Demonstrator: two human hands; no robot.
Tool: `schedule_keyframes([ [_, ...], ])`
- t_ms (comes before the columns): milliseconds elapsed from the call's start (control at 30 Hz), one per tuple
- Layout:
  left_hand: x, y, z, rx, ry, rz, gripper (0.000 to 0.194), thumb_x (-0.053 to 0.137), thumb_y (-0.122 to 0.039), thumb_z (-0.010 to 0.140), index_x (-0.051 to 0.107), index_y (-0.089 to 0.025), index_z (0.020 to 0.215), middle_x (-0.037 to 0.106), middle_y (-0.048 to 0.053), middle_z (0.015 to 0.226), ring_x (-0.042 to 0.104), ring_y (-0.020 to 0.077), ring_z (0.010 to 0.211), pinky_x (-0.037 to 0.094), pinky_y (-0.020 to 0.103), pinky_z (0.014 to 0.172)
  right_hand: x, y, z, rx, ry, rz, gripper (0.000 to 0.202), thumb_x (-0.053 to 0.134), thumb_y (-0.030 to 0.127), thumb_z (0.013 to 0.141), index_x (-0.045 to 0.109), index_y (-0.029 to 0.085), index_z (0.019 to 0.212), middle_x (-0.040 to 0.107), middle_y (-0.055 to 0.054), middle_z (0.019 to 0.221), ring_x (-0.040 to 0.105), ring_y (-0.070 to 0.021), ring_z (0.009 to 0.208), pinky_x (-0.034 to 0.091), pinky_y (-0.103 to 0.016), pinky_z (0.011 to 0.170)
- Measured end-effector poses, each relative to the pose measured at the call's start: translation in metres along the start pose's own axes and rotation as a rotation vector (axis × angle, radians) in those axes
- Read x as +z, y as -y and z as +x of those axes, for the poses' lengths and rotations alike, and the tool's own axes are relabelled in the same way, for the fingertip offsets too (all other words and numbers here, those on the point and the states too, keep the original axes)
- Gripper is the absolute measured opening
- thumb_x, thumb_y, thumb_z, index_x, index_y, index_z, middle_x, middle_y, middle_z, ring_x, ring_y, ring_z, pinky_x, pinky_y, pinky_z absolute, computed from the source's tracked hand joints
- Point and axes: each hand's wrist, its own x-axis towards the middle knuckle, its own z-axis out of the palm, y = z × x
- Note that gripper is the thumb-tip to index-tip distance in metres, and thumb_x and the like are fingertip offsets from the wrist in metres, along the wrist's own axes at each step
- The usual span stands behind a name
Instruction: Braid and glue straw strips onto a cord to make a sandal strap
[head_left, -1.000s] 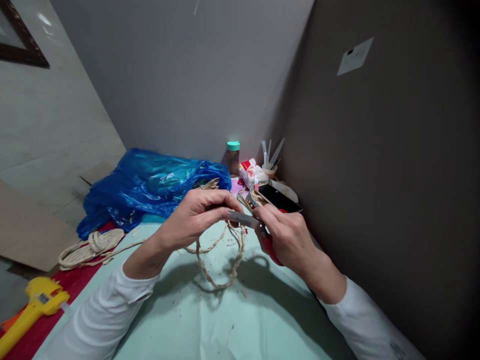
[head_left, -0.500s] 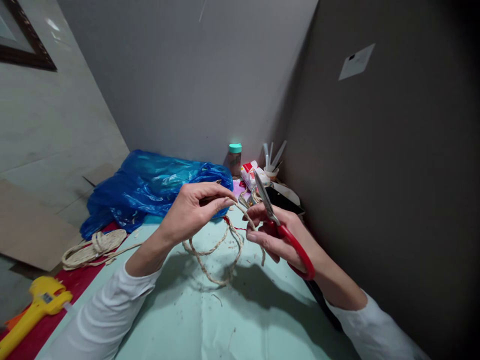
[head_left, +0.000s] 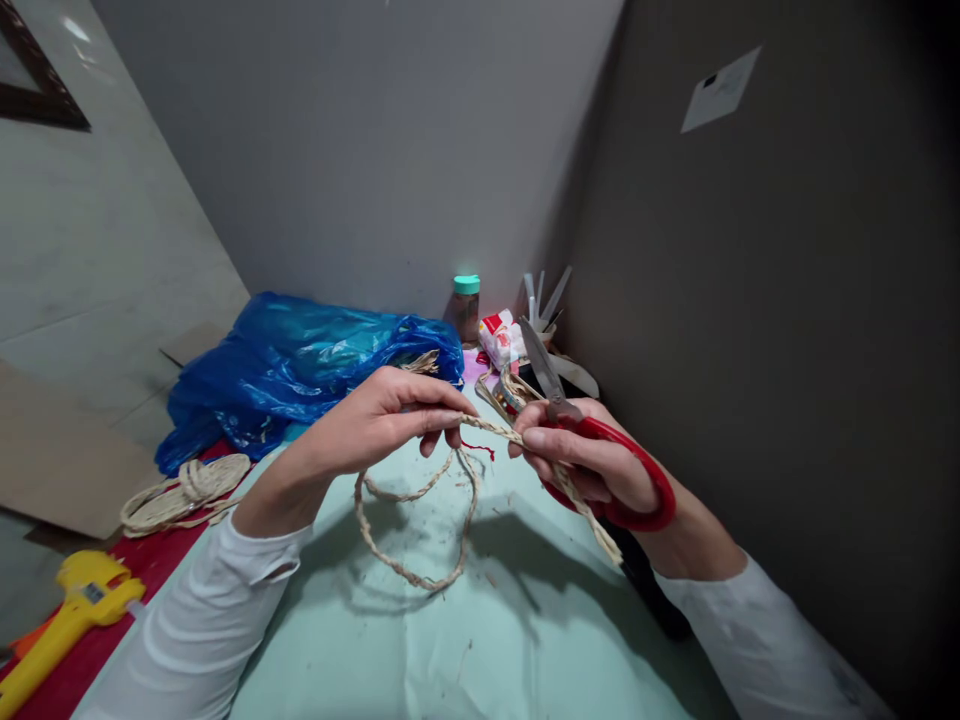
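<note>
A braided straw cord [head_left: 491, 428] is stretched between both hands, and a loop of it hangs below over the pale green table sheet [head_left: 420, 665]. Thumb and fingers of my left hand [head_left: 390, 415] pinch the cord. My right hand [head_left: 585, 455] pinches it a short way to the right, with a frayed end sticking out below. Red-handled scissors [head_left: 551, 385] also rest in my right hand, blades pointing up and slightly parted. A short red thread shows by the cord near my left fingers.
Behind are a blue plastic bag [head_left: 300, 360], a jar with a green lid [head_left: 466, 305], a red-and-white packet [head_left: 501, 338] and a cup of tools. At left lie a cord bundle [head_left: 187, 490] and a yellow glue gun [head_left: 90, 600]. Walls stand behind and right.
My right hand now grips the cord nearer its braided part, and the frayed end points down right. The scissors have turned with the hand. The hanging loop has opened into a rounder shape.
</note>
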Motion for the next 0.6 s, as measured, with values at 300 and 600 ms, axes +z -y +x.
schedule_keyframes([
  [300,-0.001,-0.001,-0.006,-0.001,0.164,-0.278,0.025,0.057,-0.023,0.093,0.067,-0.011,0.111,0.073,0.01,0.077,0.063,0.0109,0.053,0.053,0.021,0.055,-0.012,0.0,0.001,0.005,0.103,0.042,0.021,0.065,0.035,0.086,0.066,0.014,0.085,0.056,0.005,0.057,0.033,-0.0017,0.031,0.023,-0.014,0.026],
  [600,-0.02,0.013,-0.001,-0.008,-0.092,0.182,0.017,0.06,-0.025,0.088,0.07,-0.013,0.09,0.07,0.005,0.077,0.06,0.0112,0.063,0.049,0.02,0.059,-0.018,-0.014,0.006,-0.002,0.092,-0.01,0.025,0.063,0.038,0.088,0.065,0.014,0.088,0.046,0.008,0.05,0.028,-0.0028,0.029,0.024,-0.017,0.028],
])
